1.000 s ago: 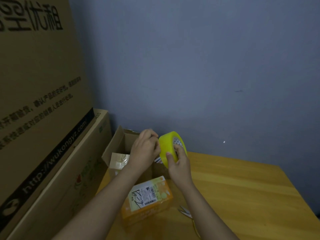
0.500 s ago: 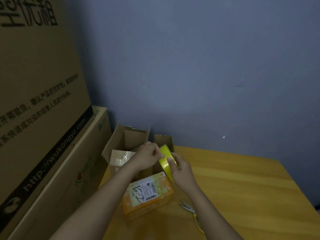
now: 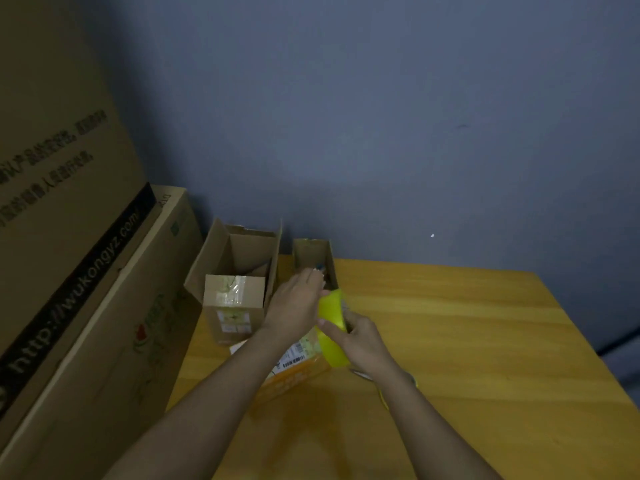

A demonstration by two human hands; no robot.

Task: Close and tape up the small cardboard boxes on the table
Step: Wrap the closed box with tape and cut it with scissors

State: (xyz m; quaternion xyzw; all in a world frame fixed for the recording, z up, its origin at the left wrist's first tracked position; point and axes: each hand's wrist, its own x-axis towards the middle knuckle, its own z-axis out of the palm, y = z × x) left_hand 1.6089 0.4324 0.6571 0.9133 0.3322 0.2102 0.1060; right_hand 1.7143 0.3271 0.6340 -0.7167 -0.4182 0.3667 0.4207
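Note:
My right hand (image 3: 360, 341) grips a yellow roll of tape (image 3: 331, 327), held low over an orange box (image 3: 294, 372) with a white shipping label that lies on the wooden table (image 3: 450, 341). My left hand (image 3: 298, 303) pinches at the roll's top edge, fingers closed on the tape end. Behind the hands stand two brown cardboard boxes with flaps up: a wider one (image 3: 239, 271) at the left and a narrow one (image 3: 313, 258) against the wall. My arms hide most of the orange box.
Large printed cardboard cartons (image 3: 69, 271) lean along the left side, next to the table. Scissors with a yellow handle (image 3: 377, 386) lie on the table under my right wrist. A grey-blue wall (image 3: 381, 133) closes the back.
Both hands have lowered the tape roll from above the boxes down toward the orange box. The roll has turned edge-on, and the view has tilted downward.

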